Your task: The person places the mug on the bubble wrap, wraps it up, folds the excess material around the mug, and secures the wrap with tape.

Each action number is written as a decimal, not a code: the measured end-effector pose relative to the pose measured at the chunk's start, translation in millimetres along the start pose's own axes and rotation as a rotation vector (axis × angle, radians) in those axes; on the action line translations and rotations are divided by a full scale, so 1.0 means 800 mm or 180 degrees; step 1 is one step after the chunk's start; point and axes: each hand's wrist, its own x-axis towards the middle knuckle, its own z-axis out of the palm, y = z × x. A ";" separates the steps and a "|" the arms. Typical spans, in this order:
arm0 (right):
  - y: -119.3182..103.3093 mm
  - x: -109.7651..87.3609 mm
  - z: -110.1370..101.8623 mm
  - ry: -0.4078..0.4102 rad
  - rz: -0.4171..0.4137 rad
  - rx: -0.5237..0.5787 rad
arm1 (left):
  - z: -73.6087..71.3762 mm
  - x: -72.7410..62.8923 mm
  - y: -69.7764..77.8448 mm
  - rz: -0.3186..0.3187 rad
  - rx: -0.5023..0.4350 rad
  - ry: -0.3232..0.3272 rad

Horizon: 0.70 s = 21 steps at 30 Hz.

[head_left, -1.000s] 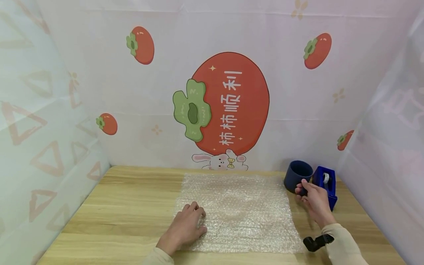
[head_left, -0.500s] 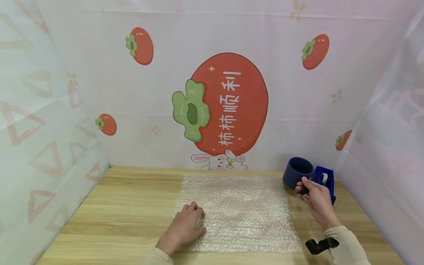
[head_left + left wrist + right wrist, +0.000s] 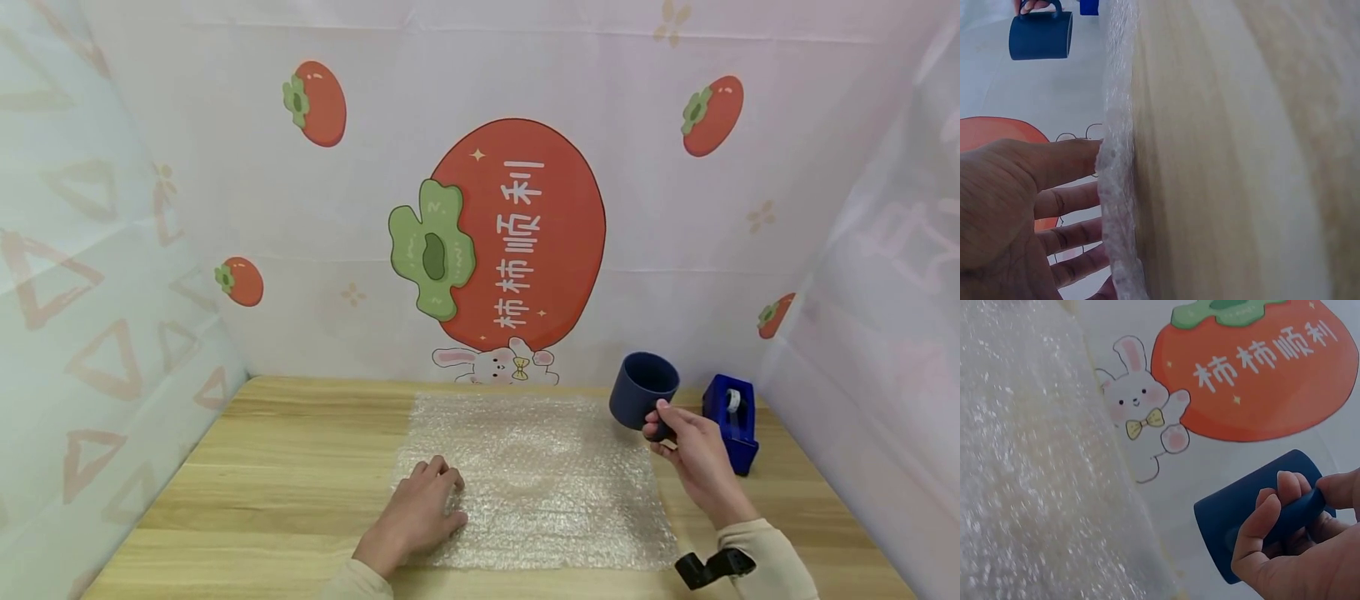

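Note:
A dark blue mug (image 3: 642,390) is held up over the far right corner of a bubble wrap sheet (image 3: 540,483). My right hand (image 3: 693,454) grips it by the handle, fingers curled through the loop and thumb on top, as the right wrist view shows with the mug (image 3: 1254,506). The mug is upright with a slight tilt. My left hand (image 3: 420,512) rests on the left edge of the bubble wrap, fingers spread and lightly bent. In the left wrist view its fingertips touch the sheet (image 3: 1119,156), which lies flat on the wooden table.
A blue tape dispenser (image 3: 733,425) with a small roll stands at the back right of the wooden table (image 3: 285,475), right of my right hand. A printed curtain (image 3: 645,208) hangs behind the table's far edge, and more curtains close both sides.
My right hand has lifted the mug from beside the tape dispenser and carried it left, over the bubble wrap's corner. The left hand has stayed in place.

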 end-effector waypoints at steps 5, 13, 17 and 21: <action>0.004 -0.007 0.017 -0.0014 0.0025 0.0013 | 0.000 0.000 0.000 -0.0015 -0.0027 -0.0006; 0.015 -0.014 0.039 -0.0085 0.0015 0.0005 | -0.003 0.001 0.000 -0.0049 -0.0130 -0.0060; 0.021 -0.017 0.048 -0.0129 0.0066 -0.0032 | -0.003 0.002 0.000 -0.0052 -0.0149 -0.0067; 0.029 -0.020 0.059 -0.0147 0.0125 -0.0032 | -0.003 0.002 0.000 -0.0056 -0.0134 -0.0060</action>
